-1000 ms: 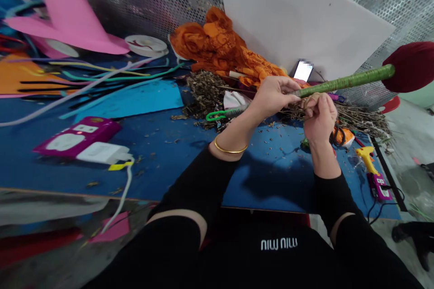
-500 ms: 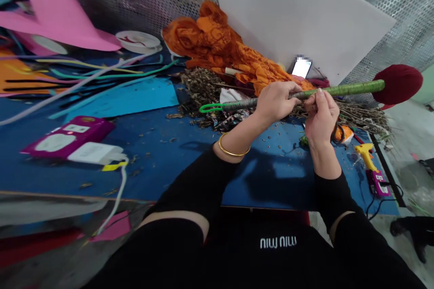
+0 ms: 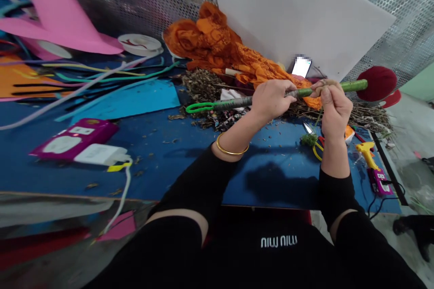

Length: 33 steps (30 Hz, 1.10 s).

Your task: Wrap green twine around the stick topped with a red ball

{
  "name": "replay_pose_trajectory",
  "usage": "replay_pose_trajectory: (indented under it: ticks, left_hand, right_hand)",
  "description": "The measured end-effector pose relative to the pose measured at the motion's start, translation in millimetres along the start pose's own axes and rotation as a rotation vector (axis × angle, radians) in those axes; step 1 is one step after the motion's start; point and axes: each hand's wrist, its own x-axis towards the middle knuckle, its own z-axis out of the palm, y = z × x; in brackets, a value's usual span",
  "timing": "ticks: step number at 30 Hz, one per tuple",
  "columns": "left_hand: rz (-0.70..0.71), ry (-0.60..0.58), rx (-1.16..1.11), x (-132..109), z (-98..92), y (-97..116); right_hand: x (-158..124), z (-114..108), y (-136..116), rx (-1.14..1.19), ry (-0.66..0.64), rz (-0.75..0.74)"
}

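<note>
My left hand (image 3: pixel 273 100) is closed around a long stick (image 3: pixel 233 103) wrapped in grey and green. A bright green loop (image 3: pixel 200 107) sticks out of its left end, and a dark red rounded head (image 3: pixel 377 83) caps the right end. My right hand (image 3: pixel 335 108) is pinched against the green-wrapped stretch of the stick, between my left hand and the red head; what its fingertips hold is too small to make out. Below it on the table lie a small green bundle (image 3: pixel 308 139) and yellow-handled scissors (image 3: pixel 318 150), partly hidden by my right wrist.
Crumpled orange cloth (image 3: pixel 217 36) and dried plant stems (image 3: pixel 203 82) lie behind my hands, near a lit phone (image 3: pixel 301 67). A yellow glue gun (image 3: pixel 368 153) is at right. Left are a purple power strip (image 3: pixel 68 142), a blue sheet (image 3: pixel 135 101) and coloured strips.
The stick has shifted left, along with its red head and green loop. My right hand has moved right along it, and the scissors now show beside my wrist.
</note>
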Motion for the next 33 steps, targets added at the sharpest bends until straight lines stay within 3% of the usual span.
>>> replay_pose_trajectory:
  ticks: [6,12,19,29,33]
  left_hand:
    - [0.051,-0.038,0.032,-0.9,4.3,0.3]
    - [0.073,-0.081,0.120,-6.0,0.8,8.2]
    - [0.157,-0.019,0.226,-8.5,4.3,10.4]
    - [0.279,0.015,0.122,-8.4,8.8,1.1]
    - [0.234,0.037,0.058,-6.0,1.3,-7.5]
  right_hand:
    - [3.1,-3.3,5.0,0.037,-0.137,-0.015]
    - [6.5,1.2,19.9,0.053,-0.099,-0.059]
    - [7.7,-0.3,30.8,0.016,-0.119,0.009]
    - [8.7,-5.0,31.6,0.019,-0.170,0.049]
    - [10.0,-14.5,23.3,0.114,-0.149,0.139]
